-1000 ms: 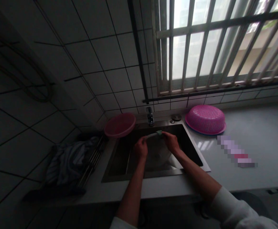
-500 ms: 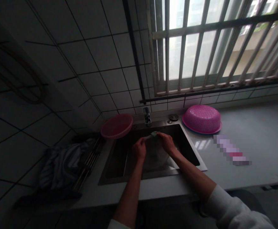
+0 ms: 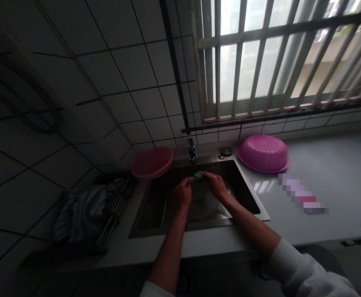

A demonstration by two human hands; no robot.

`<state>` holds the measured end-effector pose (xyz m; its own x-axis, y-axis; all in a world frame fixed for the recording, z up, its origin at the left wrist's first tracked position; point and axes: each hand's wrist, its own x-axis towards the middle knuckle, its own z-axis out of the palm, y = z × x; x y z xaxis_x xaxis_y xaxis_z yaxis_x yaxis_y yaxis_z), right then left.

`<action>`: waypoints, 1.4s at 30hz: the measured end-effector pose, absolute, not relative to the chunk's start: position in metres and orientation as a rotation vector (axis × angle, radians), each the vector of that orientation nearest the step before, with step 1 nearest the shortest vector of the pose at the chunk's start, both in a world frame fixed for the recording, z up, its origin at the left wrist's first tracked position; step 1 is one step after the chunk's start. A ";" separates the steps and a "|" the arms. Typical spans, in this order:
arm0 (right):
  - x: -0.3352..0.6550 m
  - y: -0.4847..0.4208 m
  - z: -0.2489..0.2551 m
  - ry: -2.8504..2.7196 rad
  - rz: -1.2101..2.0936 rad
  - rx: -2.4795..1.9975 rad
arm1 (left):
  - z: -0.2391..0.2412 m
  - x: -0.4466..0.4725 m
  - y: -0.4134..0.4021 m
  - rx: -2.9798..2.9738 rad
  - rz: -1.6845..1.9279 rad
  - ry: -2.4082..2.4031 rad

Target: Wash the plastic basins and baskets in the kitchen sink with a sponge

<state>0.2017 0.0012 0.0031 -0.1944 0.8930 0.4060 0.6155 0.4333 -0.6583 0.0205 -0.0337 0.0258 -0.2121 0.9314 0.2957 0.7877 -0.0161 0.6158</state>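
Over the sink (image 3: pixel 251 194), my left hand (image 3: pixel 183 192) is closed around one end of a slim, pale object, too dark and small to name exactly. Pinched in the fingers of my right hand (image 3: pixel 217 185) is a small green scrubbing cloth (image 3: pixel 200 175), pressed around the far part of that slim object. The two hands are close together, a little in front of the faucet (image 3: pixel 191 149). Most of the slim object is hidden by the fingers and the cloth.
A pink basin (image 3: pixel 152 163) rests tilted at the sink's back left corner. An upturned pink basket (image 3: pixel 263 152) sits on the counter (image 3: pixel 338 165) at right, near a drain stopper (image 3: pixel 226 151). Striped cloth (image 3: pixel 81 214) lies left by some metal rods (image 3: pixel 115 214). A barred window is behind.
My left hand has moved slightly right, towards the green cloth, so less of the slim object shows between the hands. My right hand has shifted little and still grips the cloth.
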 end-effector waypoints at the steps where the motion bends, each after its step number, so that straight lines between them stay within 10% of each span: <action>1: 0.209 0.004 0.002 -1.852 0.466 -1.320 | 0.026 0.017 -0.033 1.769 1.104 2.094; 42: 0.246 0.012 -0.006 -1.688 0.442 -1.496 | 0.018 0.003 -0.028 1.701 1.272 2.124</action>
